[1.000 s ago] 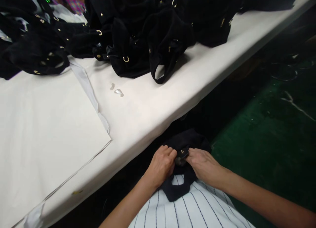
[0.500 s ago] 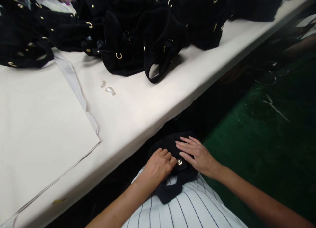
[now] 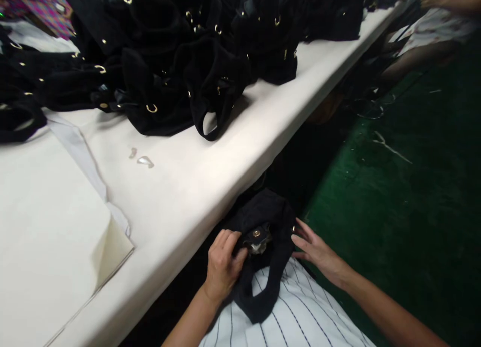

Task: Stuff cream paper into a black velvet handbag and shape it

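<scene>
A small black velvet bag (image 3: 265, 217) with a gold snap (image 3: 256, 232) rests on my lap, below the table's front edge. My left hand (image 3: 222, 264) is closed on the bag's left side, just beside the snap flap. On the bag's right side is my right hand (image 3: 314, 249), its fingers stretched out and spread and their tips touching the fabric. The bag's black handle loop (image 3: 259, 297) hangs down over my white pinstriped shirt (image 3: 300, 317).
A long white-covered table (image 3: 188, 181) runs from lower left to upper right. A heap of black velvet bags (image 3: 195, 51) with gold rings lies along its far side. White sheets (image 3: 45, 226) lie at left. Another person (image 3: 432, 16) sits at upper right. The floor (image 3: 413, 186) is green.
My left hand has shifted its grip lower on the bag, and the snap flap now stands up. My right hand slid from the bag's top to its right side. The view swung right.
</scene>
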Demonstrator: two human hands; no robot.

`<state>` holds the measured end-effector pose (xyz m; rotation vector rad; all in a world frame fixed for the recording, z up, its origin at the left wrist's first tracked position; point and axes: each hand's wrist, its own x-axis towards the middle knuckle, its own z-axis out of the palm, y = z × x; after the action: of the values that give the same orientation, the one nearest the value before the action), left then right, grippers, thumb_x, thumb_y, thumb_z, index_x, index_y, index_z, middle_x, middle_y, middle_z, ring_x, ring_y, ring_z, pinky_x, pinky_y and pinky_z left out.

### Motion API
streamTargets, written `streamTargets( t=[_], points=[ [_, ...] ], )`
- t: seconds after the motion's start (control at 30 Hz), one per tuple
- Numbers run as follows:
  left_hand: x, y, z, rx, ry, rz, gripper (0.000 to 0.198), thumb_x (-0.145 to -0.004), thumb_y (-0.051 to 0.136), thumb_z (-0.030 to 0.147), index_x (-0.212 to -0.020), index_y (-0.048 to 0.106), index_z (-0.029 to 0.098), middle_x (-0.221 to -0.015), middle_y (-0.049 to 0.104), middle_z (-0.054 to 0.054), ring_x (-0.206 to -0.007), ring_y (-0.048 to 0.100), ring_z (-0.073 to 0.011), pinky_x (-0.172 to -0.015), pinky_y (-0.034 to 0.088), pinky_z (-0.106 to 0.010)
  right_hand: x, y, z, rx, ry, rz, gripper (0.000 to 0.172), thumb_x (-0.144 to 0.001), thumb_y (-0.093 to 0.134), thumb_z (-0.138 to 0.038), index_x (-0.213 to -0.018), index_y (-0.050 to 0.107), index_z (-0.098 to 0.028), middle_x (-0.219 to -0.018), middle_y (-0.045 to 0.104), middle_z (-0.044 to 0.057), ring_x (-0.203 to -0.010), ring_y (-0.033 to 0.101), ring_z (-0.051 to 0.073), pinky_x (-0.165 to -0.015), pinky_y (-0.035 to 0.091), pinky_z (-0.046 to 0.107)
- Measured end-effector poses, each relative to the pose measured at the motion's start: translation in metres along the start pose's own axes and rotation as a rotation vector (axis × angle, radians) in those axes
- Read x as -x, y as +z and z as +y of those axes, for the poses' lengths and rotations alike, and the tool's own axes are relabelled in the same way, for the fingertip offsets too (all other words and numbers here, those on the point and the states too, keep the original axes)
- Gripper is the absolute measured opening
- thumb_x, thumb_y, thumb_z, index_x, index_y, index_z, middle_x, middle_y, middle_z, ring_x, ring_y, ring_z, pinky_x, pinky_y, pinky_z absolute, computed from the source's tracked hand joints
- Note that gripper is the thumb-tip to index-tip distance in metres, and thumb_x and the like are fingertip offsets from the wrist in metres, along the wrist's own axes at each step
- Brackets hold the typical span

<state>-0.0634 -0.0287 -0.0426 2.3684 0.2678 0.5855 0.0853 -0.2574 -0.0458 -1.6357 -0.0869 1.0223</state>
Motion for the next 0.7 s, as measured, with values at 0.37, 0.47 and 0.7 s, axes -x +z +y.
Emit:
streamTargets(
  t=[0.37,0.47,0.7],
  points=[
    [-0.028,0.069,0.030,0.003,0.288,0.127,0.026,-0.092,0.050,0.016,-0.118,0.054,0.018,-0.089,0.064,-0.012,-0.081,0.062,-0.0235,-0.069,0.054,-0.036,-0.024,-0.010,-0.073,0.081,-0.295,0.427,0.067,-0.062,0.069,-0.020,-0.128,0.055,-0.016,-0.107,0.072,0.008,-0.095,0.069,0.029,-0.084,0.059,0.040],
    [-0.022,0.067,0.028,0.170,0.154,-0.195,0.015,-0.092,0.053,0.017,-0.105,0.060,0.019,-0.092,0.065,-0.009,-0.084,0.063,-0.0206,-0.070,0.055,-0.032,-0.027,-0.017,-0.087,0.351,-0.584,0.464,0.054,-0.071,0.065,-0.020,-0.126,0.065,-0.019,-0.122,0.069,0.007,-0.114,0.064,0.028,-0.105,0.050,0.043],
    [-0.009,-0.012,0.013,0.413,-0.388,-0.025,0.014,-0.096,0.054,0.027,-0.104,0.064,0.021,-0.100,0.067,-0.005,-0.092,0.065,-0.0168,-0.084,0.053,-0.029,-0.007,-0.002,-0.106,0.603,-0.723,0.105,0.040,-0.077,0.057,-0.010,-0.109,0.076,-0.026,-0.127,0.066,0.003,-0.113,0.066,0.028,-0.105,0.052,0.047]
  ],
)
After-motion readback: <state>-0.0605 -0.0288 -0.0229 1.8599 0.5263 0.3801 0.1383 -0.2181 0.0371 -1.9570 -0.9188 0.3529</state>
